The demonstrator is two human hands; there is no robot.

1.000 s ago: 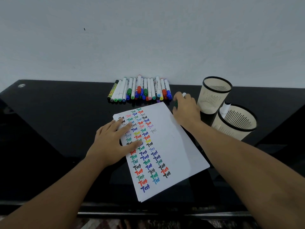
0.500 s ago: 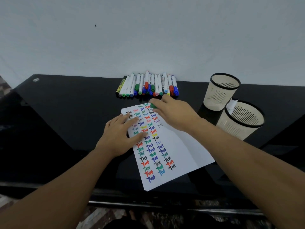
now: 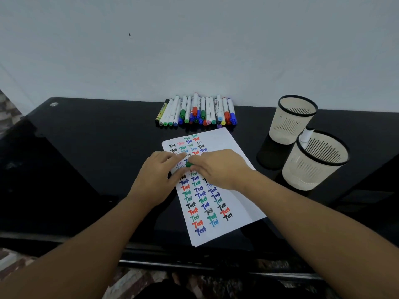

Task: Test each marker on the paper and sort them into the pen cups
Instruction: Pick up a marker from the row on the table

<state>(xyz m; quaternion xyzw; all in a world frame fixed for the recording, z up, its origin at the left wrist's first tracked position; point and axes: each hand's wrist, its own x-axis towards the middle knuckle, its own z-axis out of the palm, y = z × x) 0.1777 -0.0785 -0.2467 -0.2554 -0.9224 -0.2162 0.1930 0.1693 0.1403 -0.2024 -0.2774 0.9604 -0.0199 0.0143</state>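
Note:
My right hand (image 3: pixel 220 169) grips a marker whose green cap (image 3: pixel 189 164) sticks out to the left, low over the white paper (image 3: pixel 228 145). The marker's body is hidden inside the hand. My left hand (image 3: pixel 155 178) rests on the paper's left side with its fingers stretched out, and the green cap lies between its index finger and thumb. The paper carries several columns of coloured "Test" words. A row of several capped markers (image 3: pixel 196 113) lies against the wall behind the paper. Two beige mesh pen cups stand at the right.
The far cup (image 3: pixel 289 126) looks to hold nothing. The near cup (image 3: pixel 311 169) holds one white marker (image 3: pixel 306 135). Everything sits on a glossy black table (image 3: pixel 86 158) against a white wall. The table's front edge runs just below the paper.
My right hand picked up the green-capped marker near the cups, carried it left and toward me over the paper, and now meets my left hand. The left hand has barely moved.

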